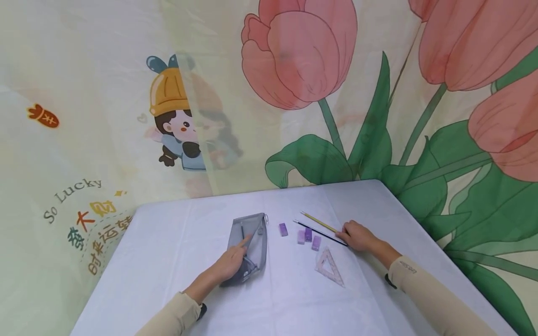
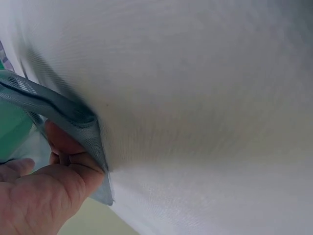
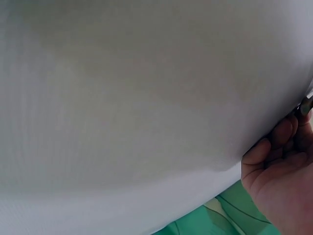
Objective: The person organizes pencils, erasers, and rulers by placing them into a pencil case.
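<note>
A grey mesh pencil case (image 1: 257, 249) lies on the table left of centre, a dark slim thing showing through its mesh. My left hand (image 1: 230, 263) is over it and grips it, index finger stretched along its top. In the left wrist view, curled fingers of that hand (image 2: 54, 191) hold the edge of the mesh. Over on the right, my right hand (image 1: 356, 235) pinches the near end of a yellow pencil (image 1: 317, 221). Beside it lies a black pencil (image 1: 313, 229), its near end at the same fingers. The right wrist view shows curled fingers at the table surface.
Several purple blocks, probably erasers, lie between the hands, one purple block (image 1: 283, 229) apart from the rest. Nearer to me is a clear triangular ruler (image 1: 330, 268). A white cloth covers the table (image 1: 302, 308); printed curtains (image 1: 227, 93) hang behind it.
</note>
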Demonstrator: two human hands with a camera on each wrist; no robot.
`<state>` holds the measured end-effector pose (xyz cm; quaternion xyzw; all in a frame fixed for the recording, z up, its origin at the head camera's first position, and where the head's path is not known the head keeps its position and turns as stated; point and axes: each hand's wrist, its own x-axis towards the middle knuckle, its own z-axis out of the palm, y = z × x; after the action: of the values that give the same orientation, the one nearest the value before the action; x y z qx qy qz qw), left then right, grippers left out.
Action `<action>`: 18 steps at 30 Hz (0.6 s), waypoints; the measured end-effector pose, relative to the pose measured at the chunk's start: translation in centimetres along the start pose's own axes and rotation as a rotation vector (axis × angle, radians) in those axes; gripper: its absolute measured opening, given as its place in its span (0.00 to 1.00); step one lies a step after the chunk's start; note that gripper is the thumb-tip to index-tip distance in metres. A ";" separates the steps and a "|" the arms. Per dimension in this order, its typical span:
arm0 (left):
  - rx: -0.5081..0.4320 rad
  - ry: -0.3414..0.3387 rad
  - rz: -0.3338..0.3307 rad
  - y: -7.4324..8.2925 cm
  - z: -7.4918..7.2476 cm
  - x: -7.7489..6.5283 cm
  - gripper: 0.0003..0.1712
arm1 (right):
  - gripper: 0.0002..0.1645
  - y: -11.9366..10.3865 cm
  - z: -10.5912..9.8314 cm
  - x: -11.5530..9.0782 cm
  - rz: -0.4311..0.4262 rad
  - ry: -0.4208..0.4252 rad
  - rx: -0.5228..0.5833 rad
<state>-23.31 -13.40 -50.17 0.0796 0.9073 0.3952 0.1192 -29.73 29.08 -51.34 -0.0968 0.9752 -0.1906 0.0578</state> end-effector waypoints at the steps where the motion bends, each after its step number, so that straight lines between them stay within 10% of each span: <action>1: 0.001 -0.001 -0.001 0.0 0.0 0.1 0.30 | 0.17 0.0 0.0 0.0 0.000 -0.003 -0.005; 18: 0.007 -0.035 0.062 -0.3 -0.2 0.1 0.31 | 0.15 0.4 -0.7 -0.7 -0.087 0.074 0.025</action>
<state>-23.51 -13.72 -50.23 0.1150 0.9036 0.3942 0.1224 -29.24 29.82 -50.79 -0.1314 0.9690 -0.2085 0.0147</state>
